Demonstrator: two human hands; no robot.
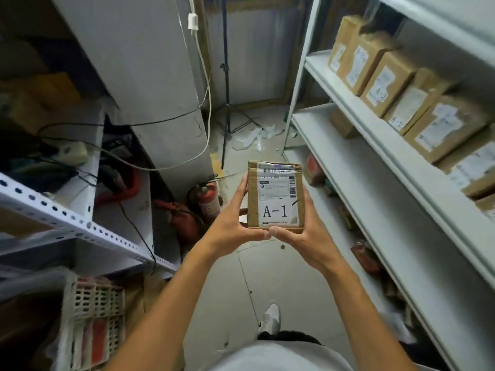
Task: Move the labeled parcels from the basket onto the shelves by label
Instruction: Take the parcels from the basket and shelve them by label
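Parcel [276, 196], brown carton, labelled A-1: held upright above the floor, clasped between left hand [230, 223] and right hand [308, 226]. Shelves [375, 145] at right carried A-2 parcels [385, 84]. Basket [93, 317] at lower left.

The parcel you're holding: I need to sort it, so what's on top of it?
The parcel, gripped by the left hand and right hand, carries a shipping label with barcodes and a white sticker reading A-1. Its underside and contents are hidden.
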